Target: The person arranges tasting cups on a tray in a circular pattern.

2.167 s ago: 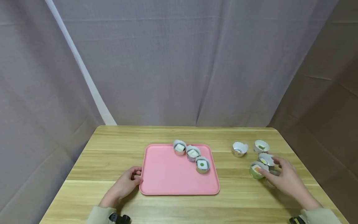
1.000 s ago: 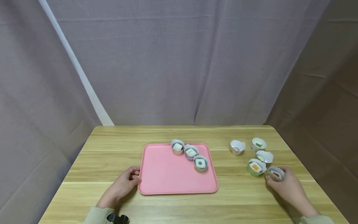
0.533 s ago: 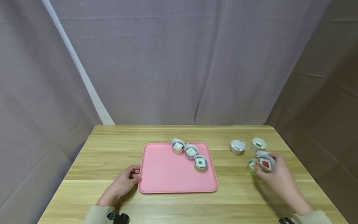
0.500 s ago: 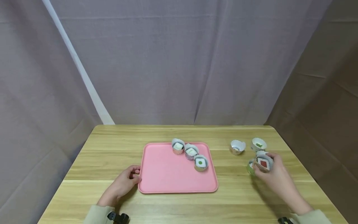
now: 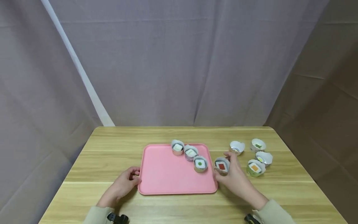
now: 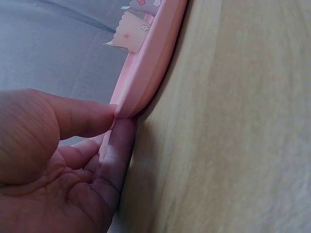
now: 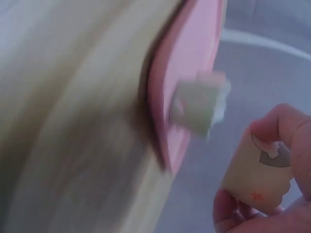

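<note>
Cup of tan paper with a pale frilled lining [image 7: 252, 174], a white block with a red centre [image 5: 222, 166] inside, has just crossed from the right-hand group to hang just outside the three o'clock edge of the pink rectangular tray [image 5: 170, 177]. That leaves four paper cups [image 5: 252, 173] out past two to three o'clock; by my reading, it now sits closer to the three filled cups [image 5: 200, 170] standing at the tray's twelve to two. The right hand [image 5: 234, 176] reaches in from five o'clock, pinching the cup between thumb and fingers. At nine, the left hand [image 5: 125, 183] pinches the tray's rim, thumb above, fingers beneath.
</note>
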`<state>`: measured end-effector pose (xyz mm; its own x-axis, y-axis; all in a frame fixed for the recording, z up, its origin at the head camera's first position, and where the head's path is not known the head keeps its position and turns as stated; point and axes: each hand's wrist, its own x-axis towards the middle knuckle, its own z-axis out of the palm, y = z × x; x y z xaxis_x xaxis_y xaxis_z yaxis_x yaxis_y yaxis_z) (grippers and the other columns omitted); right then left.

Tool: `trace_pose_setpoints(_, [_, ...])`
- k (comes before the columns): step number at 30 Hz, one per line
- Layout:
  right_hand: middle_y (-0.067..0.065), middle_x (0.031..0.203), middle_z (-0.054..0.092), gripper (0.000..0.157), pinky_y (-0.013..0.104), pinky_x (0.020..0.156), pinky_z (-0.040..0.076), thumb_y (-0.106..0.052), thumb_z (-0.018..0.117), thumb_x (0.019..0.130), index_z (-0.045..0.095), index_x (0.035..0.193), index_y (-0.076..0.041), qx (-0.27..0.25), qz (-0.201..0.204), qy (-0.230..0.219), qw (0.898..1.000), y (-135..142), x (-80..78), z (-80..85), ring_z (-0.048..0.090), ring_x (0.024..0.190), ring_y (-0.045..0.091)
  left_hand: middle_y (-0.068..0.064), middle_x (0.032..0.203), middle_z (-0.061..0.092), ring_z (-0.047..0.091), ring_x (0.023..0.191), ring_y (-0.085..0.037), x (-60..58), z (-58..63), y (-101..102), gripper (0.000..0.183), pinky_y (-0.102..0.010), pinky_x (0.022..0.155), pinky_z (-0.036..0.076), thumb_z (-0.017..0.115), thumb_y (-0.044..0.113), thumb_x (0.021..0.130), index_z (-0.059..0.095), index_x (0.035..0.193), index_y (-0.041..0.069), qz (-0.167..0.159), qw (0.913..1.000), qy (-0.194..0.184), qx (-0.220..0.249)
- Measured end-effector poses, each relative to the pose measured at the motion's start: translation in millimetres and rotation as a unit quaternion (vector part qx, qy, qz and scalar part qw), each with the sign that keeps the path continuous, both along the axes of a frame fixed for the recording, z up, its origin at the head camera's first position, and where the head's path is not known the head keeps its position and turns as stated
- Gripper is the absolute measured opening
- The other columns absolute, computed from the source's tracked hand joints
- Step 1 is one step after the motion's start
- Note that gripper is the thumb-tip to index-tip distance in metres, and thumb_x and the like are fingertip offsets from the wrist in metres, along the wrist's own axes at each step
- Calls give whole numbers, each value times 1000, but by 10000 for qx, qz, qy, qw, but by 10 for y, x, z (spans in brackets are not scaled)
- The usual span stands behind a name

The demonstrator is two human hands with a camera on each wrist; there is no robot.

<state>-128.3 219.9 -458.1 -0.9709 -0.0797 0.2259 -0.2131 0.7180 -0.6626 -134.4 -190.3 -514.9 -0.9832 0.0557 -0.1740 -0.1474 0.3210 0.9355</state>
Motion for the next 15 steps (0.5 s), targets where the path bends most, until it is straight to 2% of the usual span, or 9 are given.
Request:
trace_pose_setpoints(4, [16,118,47,75,38,86,50,-10,81,74,32,131,-6,-283,266,-366,9986,-262,36,-108,57,104,29,-11,103,52,48,86,-20,-8,0,11,41,-23,66,44,59,-8,85,54,125,-4,-2,10000,-2,3])
trace_pose_setpoints(8, [9,116,50,72,31,86,50,-13,82,75,34,129,-9,-454,447,-554,9964,-450,80,-230,58,102,21,-11,103,52,48,85,-20,-9,-7,10,41,-22,65,44,59,-9,84,54,125,-4,8,10000,21,45])
trace_pose_setpoints(15, [2,111,53,69,31,83,51,-14,85,71,38,122,-8,-482,684,-385,9958,-603,124,-362,57,97,13,-11,103,52,49,86,-19,-4,-27,10,40,-22,65,44,59,-9,85,54,124,-5,-3,10000,29,55])
